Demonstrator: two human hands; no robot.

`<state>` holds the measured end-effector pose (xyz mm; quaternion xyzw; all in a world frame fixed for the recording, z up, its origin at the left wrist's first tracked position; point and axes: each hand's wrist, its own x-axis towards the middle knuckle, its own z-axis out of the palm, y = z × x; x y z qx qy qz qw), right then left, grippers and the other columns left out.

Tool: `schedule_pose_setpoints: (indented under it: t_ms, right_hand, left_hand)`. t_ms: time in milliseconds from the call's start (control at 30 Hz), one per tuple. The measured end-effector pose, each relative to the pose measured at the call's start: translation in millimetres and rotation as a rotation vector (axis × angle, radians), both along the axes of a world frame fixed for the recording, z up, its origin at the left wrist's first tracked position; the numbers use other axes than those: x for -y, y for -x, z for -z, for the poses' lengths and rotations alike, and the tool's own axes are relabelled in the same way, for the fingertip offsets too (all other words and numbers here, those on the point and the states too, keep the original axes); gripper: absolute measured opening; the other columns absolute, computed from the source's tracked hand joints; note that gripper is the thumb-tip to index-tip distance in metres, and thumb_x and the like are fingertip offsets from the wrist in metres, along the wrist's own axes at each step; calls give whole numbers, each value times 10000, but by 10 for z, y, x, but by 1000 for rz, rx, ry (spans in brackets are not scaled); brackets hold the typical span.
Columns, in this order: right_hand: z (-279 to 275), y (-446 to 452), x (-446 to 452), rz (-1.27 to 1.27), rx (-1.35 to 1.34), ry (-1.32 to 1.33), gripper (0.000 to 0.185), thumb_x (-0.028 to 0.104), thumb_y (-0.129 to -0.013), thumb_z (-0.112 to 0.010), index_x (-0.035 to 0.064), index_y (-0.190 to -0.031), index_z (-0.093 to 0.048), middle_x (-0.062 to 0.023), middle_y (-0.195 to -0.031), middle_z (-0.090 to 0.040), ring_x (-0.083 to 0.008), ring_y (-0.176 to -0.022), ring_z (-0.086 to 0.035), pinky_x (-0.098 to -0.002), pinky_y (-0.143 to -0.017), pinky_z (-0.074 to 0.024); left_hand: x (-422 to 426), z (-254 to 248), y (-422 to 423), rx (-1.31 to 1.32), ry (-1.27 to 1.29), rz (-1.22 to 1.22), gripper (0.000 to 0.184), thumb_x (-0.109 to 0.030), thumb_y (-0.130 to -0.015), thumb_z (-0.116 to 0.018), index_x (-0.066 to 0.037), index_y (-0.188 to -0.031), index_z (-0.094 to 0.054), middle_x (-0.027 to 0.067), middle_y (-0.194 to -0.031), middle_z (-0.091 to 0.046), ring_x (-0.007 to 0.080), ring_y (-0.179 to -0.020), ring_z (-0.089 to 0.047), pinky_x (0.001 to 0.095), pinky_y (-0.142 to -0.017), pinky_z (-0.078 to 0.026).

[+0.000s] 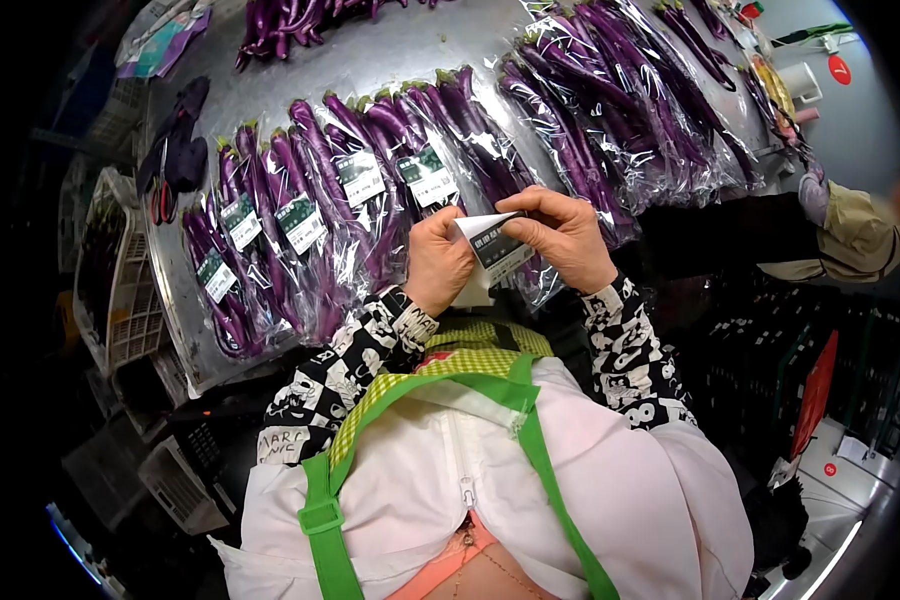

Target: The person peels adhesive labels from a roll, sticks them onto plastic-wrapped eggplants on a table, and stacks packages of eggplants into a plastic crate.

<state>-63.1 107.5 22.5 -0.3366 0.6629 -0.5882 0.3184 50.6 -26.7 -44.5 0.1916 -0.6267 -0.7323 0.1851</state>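
A dark-and-white printed label (498, 252) with a white curled upper edge is held in front of my chest. My left hand (438, 262) is closed on its left side, fingers curled in. At the upper right, my right hand (562, 236) pinches the label between thumb and fingers. Just beyond my hands lies a row of long purple eggplants in clear plastic bags (315, 215). Several bags on the left carry a similar label (426, 176). Whether the held label is one piece or a small stack, I cannot tell.
More bagged eggplants (620, 100) lie on the right of the metal table (175, 290), and loose eggplants (280, 25) at its far edge. Red-handled scissors (163, 203) and dark gloves (182, 135) rest at left. Crates (130, 285) stand beside the table. Another person's sleeve (855, 235) shows at right.
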Motion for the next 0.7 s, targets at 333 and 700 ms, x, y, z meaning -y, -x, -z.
schedule_pose_setpoints:
  t_ms: [333,700]
  right_hand:
    - [251,309,156,131,-175,2,83,93,-822,-671,15,-851,-666,-19,-813,-588,-91,-729,-548,-233,-668,-448]
    - [975,884,797,131,-584,-824,1093,546,-678,-746,-92,-1382,-206,-325,-1237,-474,-363,-1173,-496,-414,-989,-412]
  left_hand:
    - [-27,107,-120,273,-36,77,174,-130,-801,-703,5,-909,-683,36,-750,-665,79,-623,-573,248,-557,-463]
    - [112,15,-713,272,681,185,162,-99,-689,-770,-29,-710,-626,114,-695,-622,224,-625,-620,325,-562,-465]
